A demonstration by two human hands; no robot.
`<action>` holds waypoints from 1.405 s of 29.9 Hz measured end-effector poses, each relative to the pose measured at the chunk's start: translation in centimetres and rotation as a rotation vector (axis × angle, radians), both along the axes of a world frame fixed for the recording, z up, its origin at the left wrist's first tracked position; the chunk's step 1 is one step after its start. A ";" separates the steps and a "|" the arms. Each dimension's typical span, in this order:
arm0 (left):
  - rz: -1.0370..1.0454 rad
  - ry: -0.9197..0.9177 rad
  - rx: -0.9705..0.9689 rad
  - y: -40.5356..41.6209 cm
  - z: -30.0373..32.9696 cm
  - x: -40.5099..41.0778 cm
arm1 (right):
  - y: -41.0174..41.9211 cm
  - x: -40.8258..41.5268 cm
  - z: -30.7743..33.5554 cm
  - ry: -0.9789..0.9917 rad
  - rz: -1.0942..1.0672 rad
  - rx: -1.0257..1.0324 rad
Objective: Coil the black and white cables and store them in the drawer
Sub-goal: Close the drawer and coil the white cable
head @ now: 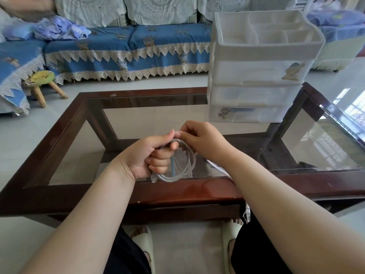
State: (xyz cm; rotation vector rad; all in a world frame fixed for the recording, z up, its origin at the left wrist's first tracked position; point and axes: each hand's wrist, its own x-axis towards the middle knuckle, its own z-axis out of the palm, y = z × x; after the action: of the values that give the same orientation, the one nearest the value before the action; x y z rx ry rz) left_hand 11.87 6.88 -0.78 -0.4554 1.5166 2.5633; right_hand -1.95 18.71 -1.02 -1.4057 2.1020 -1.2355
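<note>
My left hand (pixel 147 157) grips the white cable (pixel 178 176), fingers curled round the bundled side of the coil, thumb on top. My right hand (pixel 199 138) pinches the top of the same coil between thumb and fingertips, just beside the left thumb; the two hands touch or nearly touch there. Coil hangs below and between the hands as a few loops, roughly round, lower arc just above the near rim of the table (pixel 59 135). A loose tail of the white cable runs under my right forearm and drops off the near edge toward my knee. One white cable in hand; something small and dark lies on the glass at the right, too indistinct to name. One drawer unit (pixel 254 76), white plastic, stands on the far right part of the glass top: three drawers stacked, all pushed in, with an open divided tray on top. Glass between the hands and the unit lies bare, as does the left half of the top. Table frame is dark wood round the glass. Beyond the far edge, pale tiled floor, one small stool (pixel 42 80) with a yellow-green seat at left, and a sofa (pixel 128 46) in blue covers with lace trim.
</note>
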 end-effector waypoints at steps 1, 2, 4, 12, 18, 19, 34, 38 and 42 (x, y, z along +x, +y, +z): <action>0.045 -0.003 0.003 0.2 0.1 -0.1 | -0.2 0.0 -0.1 0.024 -0.028 -0.001; 0.099 -0.004 0.020 0.3 0.2 -0.3 | -0.3 0.0 -0.2 0.029 -0.048 0.004; 0.195 0.001 0.083 0.3 0.3 -0.5 | -0.4 -0.3 -0.5 0.003 -0.073 0.040; 0.292 -0.026 0.113 0.1 0.3 -0.8 | -0.8 -0.1 -1.5 0.029 -0.140 0.049; 0.401 0.061 0.169 0.2 0.7 -0.5 | -1.2 0.3 -1.4 -0.202 -0.101 0.127; 0.466 0.095 0.189 -0.1 0.7 -0.5 | -1.3 0.5 -1.6 -0.231 -0.071 0.162; 0.950 0.217 0.236 -3.1 -0.1 0.0 | -0.6 2.8 -1.3 -0.305 0.327 0.286; 0.951 0.152 0.140 -2.6 0.1 -0.2 | -0.6 3.1 -0.9 -0.339 0.326 0.197; 0.865 0.095 0.043 -0.7 0.2 -0.8 | -1.0 3.3 -0.5 -0.268 0.179 0.068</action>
State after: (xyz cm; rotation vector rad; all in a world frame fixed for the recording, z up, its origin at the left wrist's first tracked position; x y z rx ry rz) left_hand 11.06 6.16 -0.60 -1.2258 1.5084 3.2514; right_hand 1.35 17.74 -1.52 -1.2880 1.7812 -1.1958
